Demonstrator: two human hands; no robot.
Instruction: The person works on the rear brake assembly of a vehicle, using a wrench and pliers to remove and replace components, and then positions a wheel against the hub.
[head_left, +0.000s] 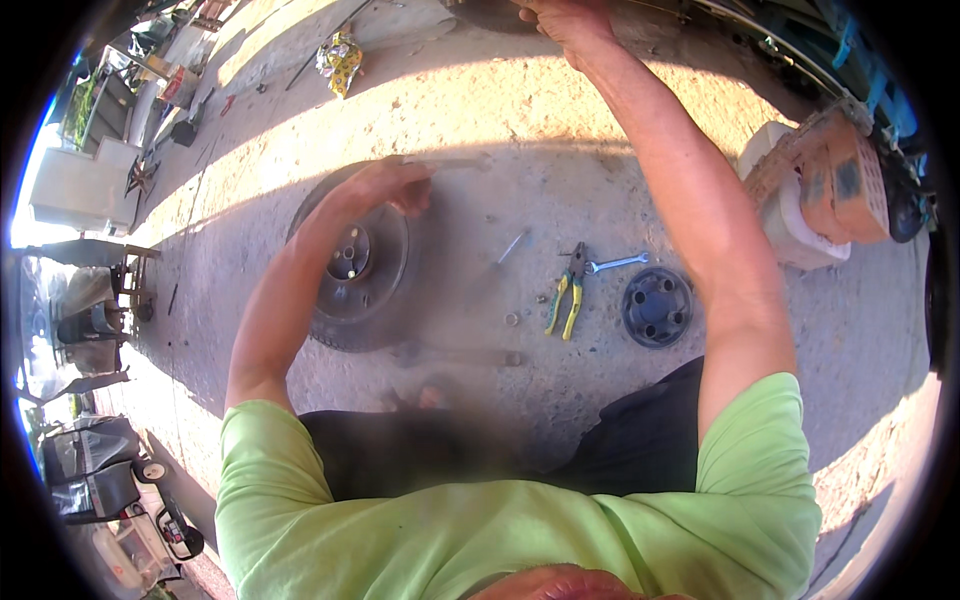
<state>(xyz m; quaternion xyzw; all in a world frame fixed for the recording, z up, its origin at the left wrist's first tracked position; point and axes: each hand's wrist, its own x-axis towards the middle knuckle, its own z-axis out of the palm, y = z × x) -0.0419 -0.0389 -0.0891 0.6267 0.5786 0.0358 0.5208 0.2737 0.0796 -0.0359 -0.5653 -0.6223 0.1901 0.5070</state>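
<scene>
A wheel with a black tyre [340,330] lies on the concrete at my left, its hub facing up. Above its far edge is my left hand [390,187], fingers curled; a thin blurred bar [460,163] shows beside them, and what they hold is unclear. My right hand [572,28] reaches to the far edge of view, with fingers bent at a dark round object [492,12] that is partly cut off. Between my arms lie yellow-handled pliers [567,295], a wrench [620,263], a thin metal rod [512,246] and a dark round hub cover [657,307].
Near my knees lies a blurred metal bar [465,356]. Orange hollow bricks [845,185] and a white container [805,235] stand at right. A yellow patterned bag [340,65] lies far left. A white box [85,185] and a parked vehicle [130,545] line the left side.
</scene>
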